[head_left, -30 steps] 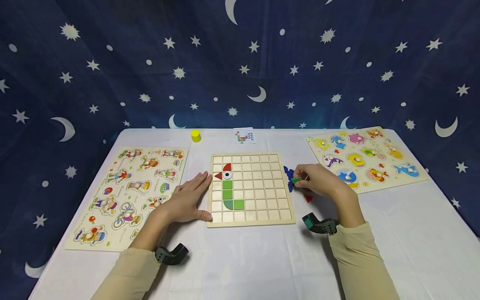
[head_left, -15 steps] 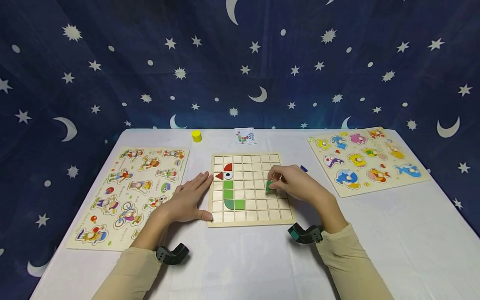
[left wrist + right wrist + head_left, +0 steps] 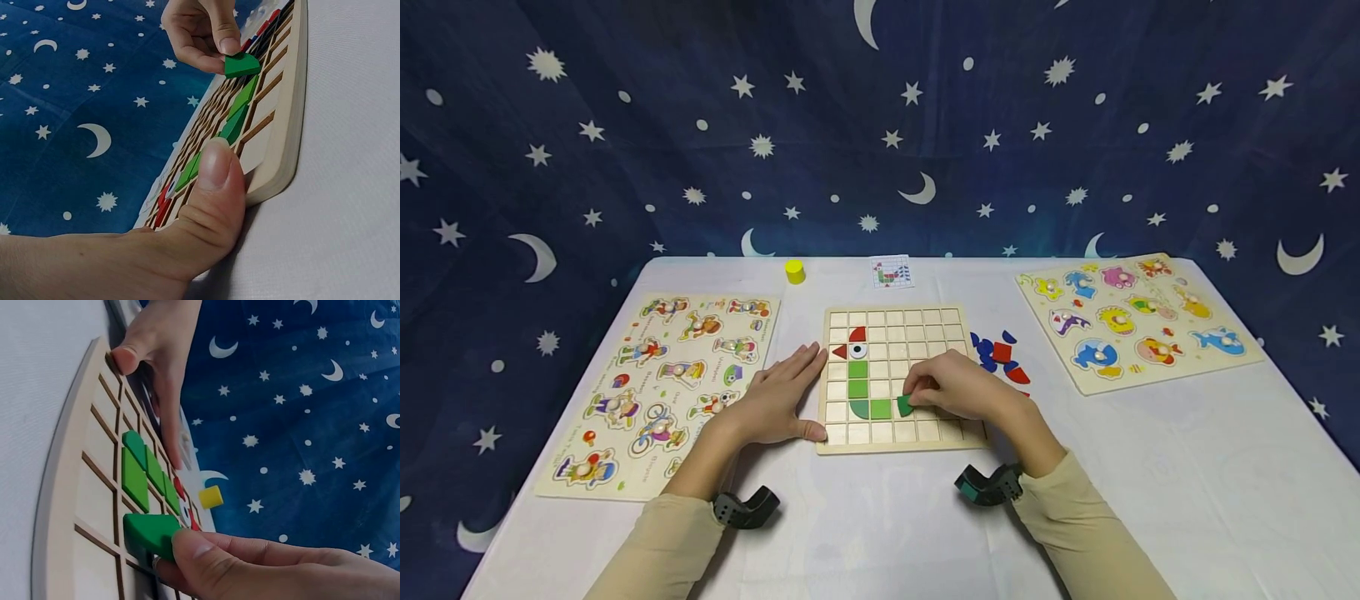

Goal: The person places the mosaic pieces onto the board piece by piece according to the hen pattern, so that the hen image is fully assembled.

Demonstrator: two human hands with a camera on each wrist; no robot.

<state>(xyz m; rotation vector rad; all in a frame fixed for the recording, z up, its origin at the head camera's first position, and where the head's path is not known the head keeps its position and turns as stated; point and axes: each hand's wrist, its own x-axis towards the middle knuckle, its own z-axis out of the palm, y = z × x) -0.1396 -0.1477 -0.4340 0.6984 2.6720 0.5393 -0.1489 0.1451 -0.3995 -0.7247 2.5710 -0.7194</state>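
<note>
starting at the left, a people puzzle board (image 3: pixel 658 392) is seen lying flat on the white bench (image 3: pixel 880 525). just beside it, the left hand (image 3: pixel 778 400) is laid flat with fingers straight along the left edge of the wooden grid board (image 3: pixel 898 442), the thumb (image 3: pixel 215 169) pressed against the board's near corner; nothing is grasped by this grip. in the grid's left columns a red triangle and red quarter piece, a white eye tile (image 3: pixel 857 351) and several green tiles (image 3: pixel 857 379) are already seated. a green quarter-round piece (image 3: pixel 905 406) is pinched between thumb and fingertips of the right hand (image 3: pixel 958 387), whose grip is closed round it; the piece is held just over the grid, right beside the seated green tile in the lower row, tilted and not yet seated in a cell. behind the grid, a yellow cylinder (image 3: pixel 794 271) and a small pattern card (image 3: pixel 891 272) are set near the bench's far edge. to the right of the grid, loose blue and red pieces (image 3: pixel 1000 354) are scattered, and farther right an animal puzzle board (image 3: pixel 1138 321) is lying.
</note>
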